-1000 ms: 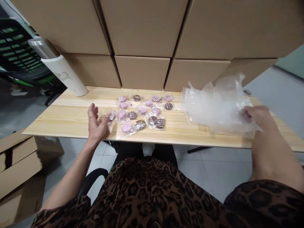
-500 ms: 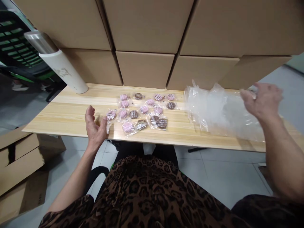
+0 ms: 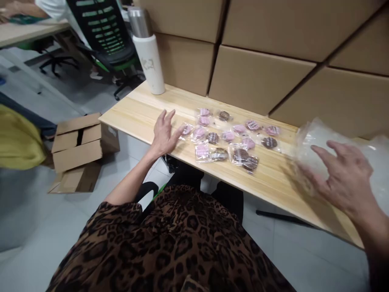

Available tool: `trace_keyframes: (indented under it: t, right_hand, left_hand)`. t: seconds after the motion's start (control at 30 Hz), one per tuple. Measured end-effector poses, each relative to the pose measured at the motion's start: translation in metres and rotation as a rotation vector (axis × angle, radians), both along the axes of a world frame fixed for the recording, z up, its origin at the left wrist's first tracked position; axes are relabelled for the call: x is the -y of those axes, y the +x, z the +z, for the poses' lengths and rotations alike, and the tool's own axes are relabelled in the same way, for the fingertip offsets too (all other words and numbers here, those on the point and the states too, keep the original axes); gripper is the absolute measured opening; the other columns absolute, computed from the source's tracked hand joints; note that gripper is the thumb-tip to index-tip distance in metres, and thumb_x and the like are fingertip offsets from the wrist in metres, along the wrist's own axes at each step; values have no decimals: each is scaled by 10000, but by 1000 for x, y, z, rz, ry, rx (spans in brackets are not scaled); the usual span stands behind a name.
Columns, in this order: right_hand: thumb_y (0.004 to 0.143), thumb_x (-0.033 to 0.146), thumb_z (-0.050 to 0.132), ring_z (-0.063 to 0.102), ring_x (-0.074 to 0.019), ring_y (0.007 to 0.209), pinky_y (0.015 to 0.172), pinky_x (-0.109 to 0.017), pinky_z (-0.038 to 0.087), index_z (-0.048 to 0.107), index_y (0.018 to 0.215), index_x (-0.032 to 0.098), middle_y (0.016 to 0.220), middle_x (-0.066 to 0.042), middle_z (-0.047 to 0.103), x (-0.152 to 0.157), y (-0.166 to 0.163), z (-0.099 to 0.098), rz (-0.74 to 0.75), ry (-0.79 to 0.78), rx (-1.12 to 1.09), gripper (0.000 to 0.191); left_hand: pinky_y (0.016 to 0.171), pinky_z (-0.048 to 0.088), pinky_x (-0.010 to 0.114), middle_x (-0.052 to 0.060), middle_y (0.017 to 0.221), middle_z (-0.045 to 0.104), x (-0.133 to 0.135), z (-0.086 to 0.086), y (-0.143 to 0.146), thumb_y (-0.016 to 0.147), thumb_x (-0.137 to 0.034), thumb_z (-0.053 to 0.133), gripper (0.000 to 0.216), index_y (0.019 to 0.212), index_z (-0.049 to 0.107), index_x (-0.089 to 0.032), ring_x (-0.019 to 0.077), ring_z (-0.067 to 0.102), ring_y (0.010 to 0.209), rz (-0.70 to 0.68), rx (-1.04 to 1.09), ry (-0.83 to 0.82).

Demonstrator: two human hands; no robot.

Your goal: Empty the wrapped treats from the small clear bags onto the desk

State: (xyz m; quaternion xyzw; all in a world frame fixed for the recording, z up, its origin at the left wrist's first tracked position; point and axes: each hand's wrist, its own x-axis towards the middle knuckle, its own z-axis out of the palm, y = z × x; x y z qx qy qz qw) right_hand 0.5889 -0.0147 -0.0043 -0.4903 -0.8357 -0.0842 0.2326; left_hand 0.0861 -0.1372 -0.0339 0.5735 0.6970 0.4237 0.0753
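Several small pink candies (image 3: 202, 151) and brown candies (image 3: 240, 155), each in a clear wrapper, lie spread over the middle of the wooden table (image 3: 133, 111). My left hand (image 3: 165, 136) rests at their left side with fingers apart, its thumb by the leftmost pink candy (image 3: 187, 129). It holds nothing. To the right lies a clear plastic bag (image 3: 316, 142), its contents not plain to see. Over this bag my right hand (image 3: 343, 174) is spread, fingers apart and slightly blurred. Whether its fingers touch the plastic I cannot tell.
A white tumbler with a steel lid (image 3: 152, 65) stands at the table's back left. Stacked cardboard boxes (image 3: 258, 77) wall off the back. On the floor at left is an open carton (image 3: 77, 142). A chair (image 3: 106, 32) and a person's yellow garment (image 3: 18, 140) are beyond.
The view has swung left, so the table appears further right. My right hand has come down from the bag's far right to over its nearer part. The candies lie as before.
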Motion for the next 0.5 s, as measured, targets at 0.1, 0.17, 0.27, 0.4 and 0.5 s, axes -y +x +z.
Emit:
trace_keyframes:
  t: [0.1, 0.17, 0.27, 0.4, 0.5]
  right_hand:
    - [1013, 746, 421, 330, -412, 1639, 1319, -667, 278, 335, 1703, 451, 1733, -148, 396, 26, -46, -8, 423, -91, 80, 755]
    - [1052, 668, 469, 298, -436, 1647, 1300, -714, 273, 274, 1730, 424, 1763, -145, 338, 34, -77, -19, 610, -119, 160, 746]
    - [1103, 595, 431, 353, -434, 1608, 1263, -706, 323, 397, 1692, 371, 1713, -161, 410, 23, -106, -35, 695, -85, 177, 632]
    - [1118, 510, 446, 419, -405, 1570, 1252, -665, 367, 547, 1599, 317, 1630, -153, 522, -5, -110, -44, 624, -64, 160, 528]
    - [1112, 484, 472, 476, -385, 1534, 1241, -631, 408, 570, 1578, 287, 1581, -157, 572, -18, -96, -46, 573, -59, 127, 515]
  left_hand:
    - [1294, 89, 824, 193, 1858, 101, 0, 17, 8, 803, -891, 668, 1154, 1729, 308, -304, 547, 101, 1695, -138, -146, -289]
    - [1298, 36, 822, 173, 1871, -7, -2, 29, 23, 774, -891, 700, 1225, 1756, 242, -319, 558, 25, 1698, -257, -264, -473]
    - [1328, 20, 782, 158, 1868, -79, -10, 41, 50, 769, -872, 723, 1265, 1770, 195, -307, 537, -39, 1704, -362, -374, -593]
    - [1353, 29, 743, 125, 1874, -43, -37, 40, 76, 857, -859, 628, 1153, 1771, 193, -305, 489, -28, 1721, -453, -423, -578]
    - [1360, 47, 729, 123, 1876, -8, -58, 36, 94, 899, -839, 585, 1097, 1770, 201, -292, 484, -17, 1722, -497, -439, -552]
